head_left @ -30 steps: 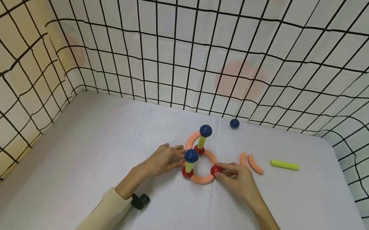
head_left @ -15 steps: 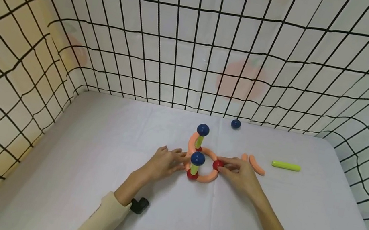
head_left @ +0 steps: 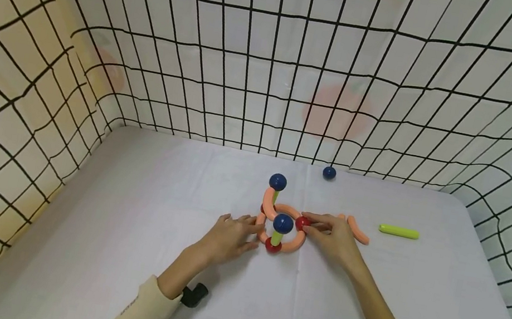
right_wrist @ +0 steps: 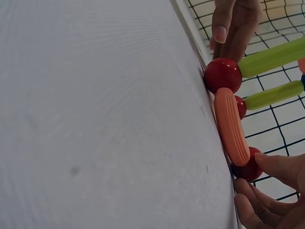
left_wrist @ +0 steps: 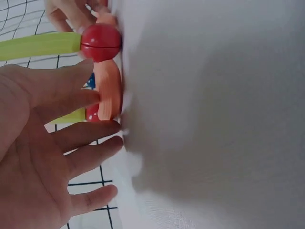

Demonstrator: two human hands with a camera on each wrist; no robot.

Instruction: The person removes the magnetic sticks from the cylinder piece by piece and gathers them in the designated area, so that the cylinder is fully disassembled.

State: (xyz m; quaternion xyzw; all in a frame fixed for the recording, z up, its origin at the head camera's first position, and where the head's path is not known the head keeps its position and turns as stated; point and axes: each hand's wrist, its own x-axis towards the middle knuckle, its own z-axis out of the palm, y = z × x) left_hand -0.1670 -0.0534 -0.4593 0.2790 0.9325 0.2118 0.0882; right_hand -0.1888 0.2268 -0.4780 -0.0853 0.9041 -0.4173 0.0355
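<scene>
A ring of orange curved rods (head_left: 294, 243) joined by red balls lies on the white cloth between both hands. Two green rods rise from it, topped by a near blue ball (head_left: 283, 224) and a far blue ball (head_left: 277, 182). Another orange curved rod (head_left: 269, 201) reaches forward from the far blue ball. My right hand (head_left: 335, 243) pinches the ring's right red ball (head_left: 302, 224) between thumb and fingers. My left hand (head_left: 228, 238) has its fingers spread, fingertips at an orange curved rod (left_wrist: 109, 88) on the ring's left side.
A loose blue ball (head_left: 329, 173) lies at the back near the black wire grid (head_left: 272, 59). Loose orange curved rods (head_left: 358, 231) lie behind my right hand, and a green rod (head_left: 398, 231) lies farther right. Grid walls enclose the back and sides.
The ring has turned counterclockwise seen from above: the near blue ball moved right, the far one left, and the pinched red ball moved away from me with my right hand.
</scene>
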